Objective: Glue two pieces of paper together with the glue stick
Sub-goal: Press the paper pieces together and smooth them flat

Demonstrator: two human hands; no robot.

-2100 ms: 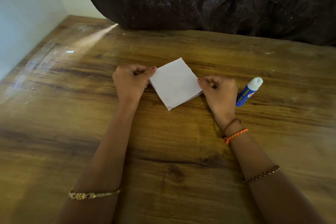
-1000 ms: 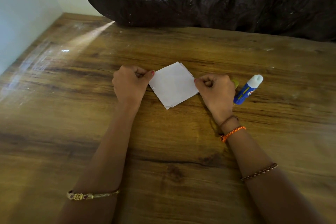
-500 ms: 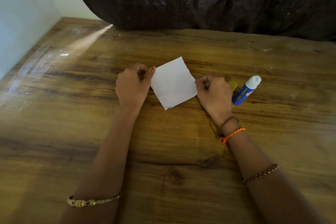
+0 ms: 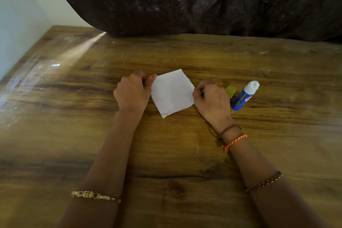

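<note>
Now paper [image 4: 173,93] sits squarer on table [image 4: 92,135] than a second ago, when top sheet lay skewed and second corner peeked out behind; edges nearly matched, so aligning and pressing looks close to done. Left hand [image 4: 133,93] curled, thumb pinching paper's left corner. Right hand [image 4: 211,98] curled, pinching its right corner. Glue stick [image 4: 244,96] lies uncapped right of paper, beyond right hand; yellow cap [image 4: 231,90] beside it. Count: two hands, one visible paper stack, one stick, one cap.

The glue stick [image 4: 244,97] bears a label — its print too small to read.
</note>
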